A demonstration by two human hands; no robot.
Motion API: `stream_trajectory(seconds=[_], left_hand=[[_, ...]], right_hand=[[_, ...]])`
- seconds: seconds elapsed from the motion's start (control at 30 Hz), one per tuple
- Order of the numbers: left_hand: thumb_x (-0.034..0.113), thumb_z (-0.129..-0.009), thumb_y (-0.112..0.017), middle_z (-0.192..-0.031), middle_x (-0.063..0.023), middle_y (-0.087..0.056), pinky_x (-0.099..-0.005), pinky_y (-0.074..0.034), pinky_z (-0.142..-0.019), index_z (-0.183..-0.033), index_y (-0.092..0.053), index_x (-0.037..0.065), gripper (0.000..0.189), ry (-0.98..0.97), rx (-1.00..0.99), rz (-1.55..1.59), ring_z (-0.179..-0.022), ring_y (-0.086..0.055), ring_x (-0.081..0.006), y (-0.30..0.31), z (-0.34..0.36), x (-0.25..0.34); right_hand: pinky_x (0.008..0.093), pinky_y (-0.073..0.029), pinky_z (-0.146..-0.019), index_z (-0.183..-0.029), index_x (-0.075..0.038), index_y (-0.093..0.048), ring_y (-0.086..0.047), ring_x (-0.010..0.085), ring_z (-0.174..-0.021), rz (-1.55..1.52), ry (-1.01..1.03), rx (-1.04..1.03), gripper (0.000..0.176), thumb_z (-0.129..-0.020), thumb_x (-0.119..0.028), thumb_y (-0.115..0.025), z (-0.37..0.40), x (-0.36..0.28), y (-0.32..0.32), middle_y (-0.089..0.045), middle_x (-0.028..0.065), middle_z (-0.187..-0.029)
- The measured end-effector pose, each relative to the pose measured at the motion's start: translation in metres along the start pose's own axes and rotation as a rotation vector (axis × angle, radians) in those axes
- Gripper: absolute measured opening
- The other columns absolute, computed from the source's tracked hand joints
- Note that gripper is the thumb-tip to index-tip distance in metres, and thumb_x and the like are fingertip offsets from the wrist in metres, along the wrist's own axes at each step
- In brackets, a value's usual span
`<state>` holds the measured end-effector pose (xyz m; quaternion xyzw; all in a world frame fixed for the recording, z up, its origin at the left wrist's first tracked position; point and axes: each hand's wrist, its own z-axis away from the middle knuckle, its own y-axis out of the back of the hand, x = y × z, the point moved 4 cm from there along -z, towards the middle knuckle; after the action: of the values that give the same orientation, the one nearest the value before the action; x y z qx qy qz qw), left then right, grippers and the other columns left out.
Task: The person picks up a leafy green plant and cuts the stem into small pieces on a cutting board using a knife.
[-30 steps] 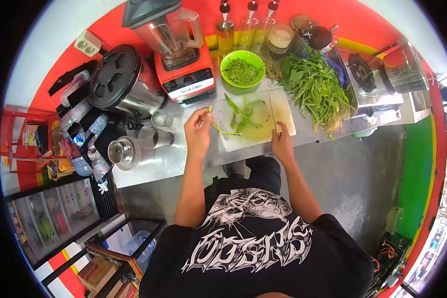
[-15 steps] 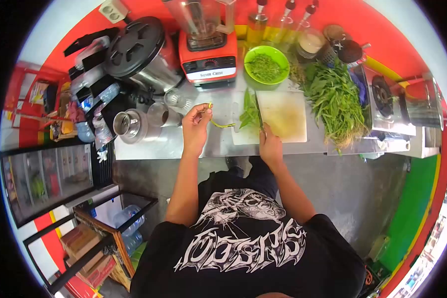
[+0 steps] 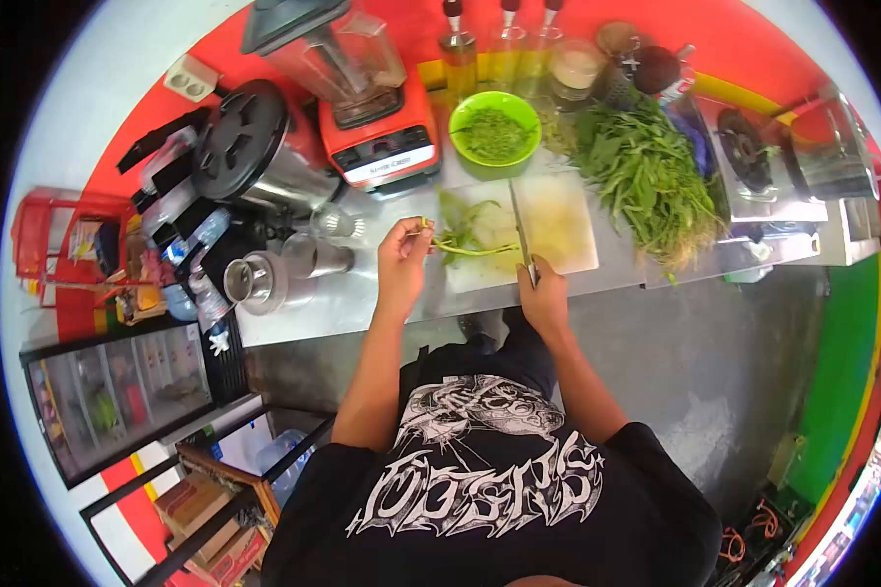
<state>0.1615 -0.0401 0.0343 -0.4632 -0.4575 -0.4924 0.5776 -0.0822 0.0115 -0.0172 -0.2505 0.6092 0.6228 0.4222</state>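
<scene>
Pinched in my left hand (image 3: 404,256) is a thin green stem (image 3: 470,250) that stretches right over the white cutting board (image 3: 570,220). My right hand (image 3: 543,292) is closed on the handle of a knife (image 3: 524,227), its blade pointing away from me across the board. Green leaves (image 3: 465,217) lie on the board's left half. Behind the board stands a green bowl (image 3: 495,168) holding chopped greens (image 3: 493,135). A large heap of leafy greens (image 3: 646,176) rests right of the board.
A red blender (image 3: 377,142) stands behind my left hand, with glass cups (image 3: 318,256) and a metal container (image 3: 253,279) to the left. Bottles (image 3: 458,61) line the wall. A stove (image 3: 749,161) is at the right.
The view has turned and shifted. The stem from my left hand now reaches over the board toward the knife, and the leaves on the board look more spread.
</scene>
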Motion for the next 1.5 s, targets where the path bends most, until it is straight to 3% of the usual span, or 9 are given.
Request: stream_trajectory(seconds=[0.1, 0.33, 0.4, 0.53, 0.67, 0.87, 1.07, 1.27, 1.5], left_hand=[[0.01, -0.099, -0.061, -0.103, -0.002, -0.065, -0.0282, -0.053, -0.08, -0.112, -0.063, 0.002, 0.015, 0.011, -0.113, 0.053, -0.091, -0.062, -0.0098, -0.036, -0.011, -0.021], [0.007, -0.1, -0.058, -0.1, -0.0024, -0.065, -0.0272, -0.054, -0.078, -0.109, -0.06, 0.002, 0.011, 0.064, -0.111, 0.033, -0.085, -0.063, -0.0101, -0.094, -0.018, -0.075], [0.006, -0.1, -0.058, -0.098, -0.0024, -0.065, -0.0267, -0.053, -0.076, -0.108, -0.06, 0.002, 0.009, 0.072, -0.115, 0.04, -0.083, -0.063, -0.0103, -0.097, -0.017, -0.088], [0.003, -0.099, -0.057, -0.094, -0.0022, -0.065, -0.0247, -0.05, -0.068, -0.106, -0.059, 0.001, 0.008, 0.076, -0.083, 0.007, -0.076, -0.06, -0.0084, -0.096, -0.02, -0.102], [0.003, -0.099, -0.057, -0.088, -0.001, -0.063, -0.0232, -0.047, -0.066, -0.106, -0.06, 0.002, 0.008, 0.1, -0.066, 0.095, -0.072, -0.057, -0.0069, -0.093, -0.017, -0.107], [0.005, -0.1, -0.056, -0.091, -0.005, -0.065, -0.0268, -0.051, -0.075, -0.108, -0.059, 0.001, 0.009, 0.058, -0.025, -0.093, -0.082, -0.065, -0.0128, -0.087, -0.012, -0.135], [0.005, -0.1, -0.057, -0.092, -0.0059, -0.065, -0.0272, -0.052, -0.076, -0.107, -0.059, 0.001, 0.009, 0.048, -0.024, -0.088, -0.082, -0.066, -0.0143, -0.085, -0.011, -0.137], [0.005, -0.1, -0.055, -0.091, -0.0084, -0.066, -0.029, -0.053, -0.075, -0.106, -0.058, -0.001, 0.009, -0.003, -0.015, -0.136, -0.081, -0.067, -0.016, -0.084, -0.011, -0.141], [0.004, -0.1, -0.054, -0.086, -0.0081, -0.066, -0.0301, -0.053, -0.073, -0.105, -0.057, 0.0, 0.007, -0.021, -0.006, -0.179, -0.079, -0.068, -0.0167, -0.085, -0.009, -0.132]], right_hand=[[0.0481, -0.048, -0.059, -0.095, 0.006, -0.065, -0.063, 0.0445, -0.065, 0.093, 0.005, 0.132, 0.027, -0.093, -0.021, -0.064, 0.007, 0.013, 0.036, -0.063, 0.0259, -0.07], [0.0516, -0.044, -0.059, -0.086, 0.002, -0.058, -0.06, 0.0466, -0.066, 0.222, -0.032, 0.107, 0.028, -0.099, -0.022, -0.058, 0.024, 0.042, 0.081, -0.06, 0.0237, -0.067], [0.0474, -0.044, -0.054, -0.094, 0.006, -0.059, -0.062, 0.0356, -0.053, 0.129, 0.023, 0.085, 0.034, -0.102, -0.027, -0.054, 0.028, 0.046, 0.078, -0.061, 0.0204, -0.063], [0.0474, -0.047, -0.059, -0.098, 0.001, -0.059, -0.062, 0.0444, -0.065, 0.194, 0.051, -0.037, 0.026, -0.101, -0.024, -0.055, 0.025, 0.046, 0.065, -0.063, 0.023, -0.069], [0.058, -0.048, -0.07, -0.104, -0.001, -0.057, -0.062, 0.0511, -0.077, 0.281, 0.104, -0.079, 0.025, -0.1, -0.026, -0.053, 0.019, 0.034, 0.05, -0.067, 0.027, -0.081], [0.0575, -0.053, -0.066, -0.113, -0.006, -0.046, -0.067, 0.0475, -0.073, 0.574, 0.069, -0.147, 0.025, -0.102, -0.029, -0.048, 0.014, 0.03, 0.03, -0.068, 0.0269, -0.077], [0.0558, -0.054, -0.064, -0.113, -0.005, -0.043, -0.069, 0.0452, -0.073, 0.728, -0.018, -0.209, 0.026, -0.104, -0.029, -0.045, 0.011, 0.014, 0.025, -0.069, 0.0238, -0.076], [0.056, -0.055, -0.07, -0.113, -0.004, -0.043, -0.07, 0.0455, -0.078, 0.689, -0.057, -0.242, 0.026, -0.105, -0.029, -0.042, 0.001, 0.041, 0.002, -0.07, 0.0262, -0.084], [0.0555, -0.055, -0.073, -0.113, -0.002, -0.043, -0.07, 0.0458, -0.082, 0.624, -0.091, -0.203, 0.022, -0.102, -0.021, -0.043, -0.025, 0.022, -0.008, -0.07, 0.0276, -0.087]])
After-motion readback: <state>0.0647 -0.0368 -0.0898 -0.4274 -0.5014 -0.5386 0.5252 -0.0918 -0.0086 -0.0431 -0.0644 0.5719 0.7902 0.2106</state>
